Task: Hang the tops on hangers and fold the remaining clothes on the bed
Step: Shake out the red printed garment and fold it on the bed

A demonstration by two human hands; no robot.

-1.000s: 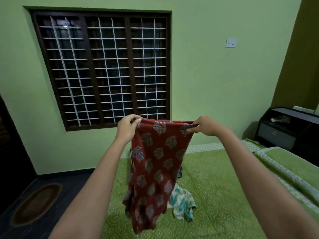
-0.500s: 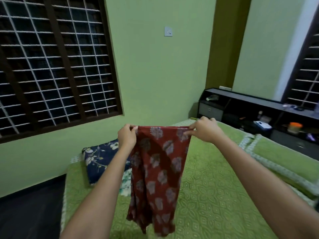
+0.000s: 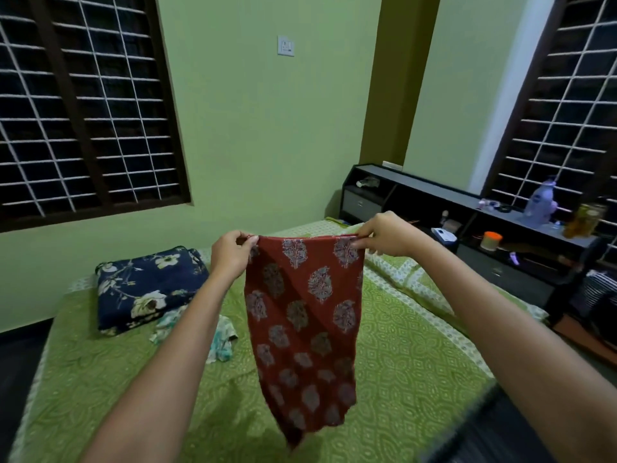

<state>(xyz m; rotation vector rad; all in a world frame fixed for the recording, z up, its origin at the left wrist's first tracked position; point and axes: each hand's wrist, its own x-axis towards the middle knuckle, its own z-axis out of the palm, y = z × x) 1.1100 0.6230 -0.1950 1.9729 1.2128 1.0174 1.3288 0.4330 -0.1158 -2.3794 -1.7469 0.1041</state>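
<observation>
We hold a red printed garment [image 3: 302,315] up above the green bed [image 3: 410,359], our left hand [image 3: 230,253] and right hand [image 3: 384,233] each pinching a top corner. It hangs limp, seemingly light and soft, best gripped along that top edge. Pale leaf-like motifs cover it.

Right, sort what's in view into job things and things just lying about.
Job: red printed garment, pinched by left hand and right hand; crumpled white-teal cloth; bed.
Lying about: folded navy floral blanket, lotion bottle, orange-lidded jar.
</observation>
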